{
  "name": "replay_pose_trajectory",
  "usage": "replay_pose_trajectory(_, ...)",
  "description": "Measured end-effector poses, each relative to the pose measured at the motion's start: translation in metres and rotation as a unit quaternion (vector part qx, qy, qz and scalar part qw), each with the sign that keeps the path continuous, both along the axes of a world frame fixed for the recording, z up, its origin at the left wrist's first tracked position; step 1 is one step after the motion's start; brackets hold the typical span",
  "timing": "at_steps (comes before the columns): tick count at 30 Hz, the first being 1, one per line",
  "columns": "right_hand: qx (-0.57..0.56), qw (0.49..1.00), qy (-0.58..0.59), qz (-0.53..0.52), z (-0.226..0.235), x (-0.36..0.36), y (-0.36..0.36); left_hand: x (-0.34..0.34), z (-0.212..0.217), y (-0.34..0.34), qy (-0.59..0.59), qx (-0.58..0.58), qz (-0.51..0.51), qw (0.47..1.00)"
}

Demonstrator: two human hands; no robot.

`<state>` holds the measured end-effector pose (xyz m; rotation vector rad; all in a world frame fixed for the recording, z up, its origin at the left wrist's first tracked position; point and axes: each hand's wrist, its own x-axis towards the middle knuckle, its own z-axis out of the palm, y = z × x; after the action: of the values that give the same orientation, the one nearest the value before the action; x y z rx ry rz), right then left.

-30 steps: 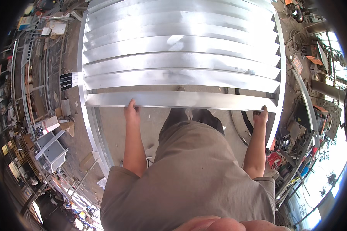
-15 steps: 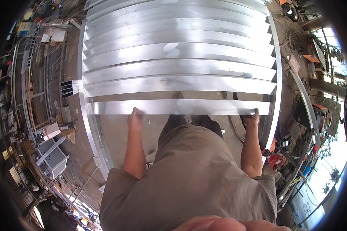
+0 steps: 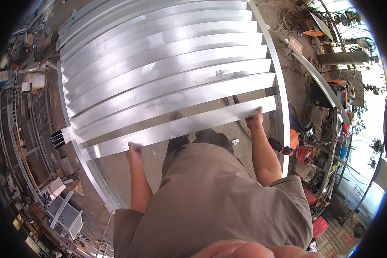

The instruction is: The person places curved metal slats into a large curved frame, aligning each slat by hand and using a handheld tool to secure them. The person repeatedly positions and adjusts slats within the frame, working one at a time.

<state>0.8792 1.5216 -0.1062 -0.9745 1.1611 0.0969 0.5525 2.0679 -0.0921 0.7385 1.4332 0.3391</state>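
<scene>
The left hand point(image 3: 135, 150) and right hand point(image 3: 256, 119) gripped the near edge of a metal slat point(image 3: 189, 124) between the frame's side rails point(image 3: 283, 96). Beyond, mounted slats point(image 3: 176, 92) already spanned the rails; the nearer stretch had none; the held slat's fixing was indiscernible.

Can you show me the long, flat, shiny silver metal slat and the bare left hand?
Long, flat, shiny silver metal slat point(image 3: 185, 126): head view, middle of its broad face.
Bare left hand point(image 3: 135, 155): head view, middle of the hand.
</scene>
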Motion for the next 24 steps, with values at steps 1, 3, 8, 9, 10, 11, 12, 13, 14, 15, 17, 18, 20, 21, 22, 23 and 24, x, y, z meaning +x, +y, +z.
replay_pose_trajectory(1, 0.006, 1.000, -0.006, 0.006, 0.001, 0.000, 0.001, 0.001, 0.000, 0.000, 0.006, 0.005, 0.003, 1.000)
replay_pose_trajectory(3, -0.004, 1.000, 0.004, -0.001, 0.001, 0.000, 0.001, 0.001, 0.000, 0.000, 0.007, 0.007, 0.000, 1.000)
replay_pose_trajectory(8, 0.008, 1.000, -0.014, 0.025, -0.005, -0.001, -0.004, -0.001, -0.001, 0.002, 0.020, -0.014, 0.006, 1.000)
replay_pose_trajectory(9, 0.003, 1.000, -0.013, 0.023, -0.007, -0.002, -0.004, -0.001, 0.000, 0.002, 0.009, -0.010, 0.001, 1.000)
replay_pose_trajectory(10, -0.001, 1.000, -0.008, 0.026, -0.007, -0.002, -0.004, -0.001, 0.000, 0.001, 0.009, -0.009, 0.005, 1.000)
replay_pose_trajectory(11, 0.012, 1.000, -0.015, 0.019, -0.007, -0.002, -0.004, 0.000, 0.000, 0.000, 0.017, -0.013, 0.015, 1.000)
replay_pose_trajectory(12, 0.028, 0.999, -0.021, 0.024, -0.007, -0.002, -0.004, 0.000, 0.001, -0.001, 0.023, -0.015, 0.022, 0.999)
replay_pose_trajectory(13, 0.014, 1.000, -0.014, 0.017, -0.006, -0.001, -0.003, 0.001, 0.002, -0.001, 0.017, -0.009, 0.014, 1.000)
replay_pose_trajectory(14, 0.028, 0.999, -0.019, 0.025, -0.006, -0.001, -0.002, 0.003, 0.003, -0.002, 0.019, -0.008, 0.013, 1.000)
replay_pose_trajectory(15, 0.026, 0.999, -0.017, 0.027, -0.004, -0.002, -0.002, 0.003, 0.004, -0.002, 0.031, -0.014, 0.021, 0.999)
replay_pose_trajectory(17, 0.026, 0.999, -0.020, 0.033, -0.002, -0.002, -0.001, 0.006, 0.006, -0.003, 0.013, -0.002, 0.004, 1.000)
replay_pose_trajectory(18, 0.029, 0.999, -0.022, 0.037, -0.002, -0.001, -0.002, 0.006, 0.007, -0.003, 0.012, 0.000, -0.001, 1.000)
replay_pose_trajectory(20, 0.003, 0.999, -0.003, 0.037, -0.002, -0.002, -0.002, 0.006, 0.010, -0.005, 0.023, -0.001, 0.007, 1.000)
replay_pose_trajectory(21, 0.023, 0.999, -0.011, 0.040, -0.003, -0.002, -0.003, 0.006, 0.011, -0.006, 0.013, 0.009, -0.003, 1.000)
replay_pose_trajectory(22, 0.027, 0.999, -0.016, 0.040, -0.004, -0.002, -0.003, 0.006, 0.012, -0.007, 0.016, 0.013, 0.000, 1.000)
replay_pose_trajectory(23, 0.024, 0.999, -0.017, 0.034, -0.005, -0.002, -0.003, 0.006, 0.013, -0.008, 0.021, 0.015, 0.005, 1.000)
replay_pose_trajectory(24, 0.031, 0.999, -0.018, 0.038, -0.005, -0.002, -0.003, 0.006, 0.014, -0.009, 0.015, 0.021, 0.001, 1.000)
